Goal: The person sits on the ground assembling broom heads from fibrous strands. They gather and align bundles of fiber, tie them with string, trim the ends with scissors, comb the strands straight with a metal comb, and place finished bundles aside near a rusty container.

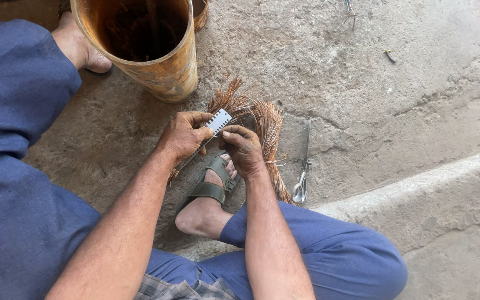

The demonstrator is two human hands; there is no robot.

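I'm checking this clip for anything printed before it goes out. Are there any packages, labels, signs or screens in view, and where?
None in view: no package, label, sign or screen.
Nearest to one: the small pale toothed metal plate, flat and rectangular, held between the left hand and the right hand; no marking can be made out.
The rusty orange bucket shows no label.

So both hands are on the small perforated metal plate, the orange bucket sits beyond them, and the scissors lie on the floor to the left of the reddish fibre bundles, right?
Not quite. In the head view the scissors lie to the right of the fibre bundles, not the left. The rest holds: the left hand and right hand both grip the perforated metal plate, and the orange bucket sits beyond them.
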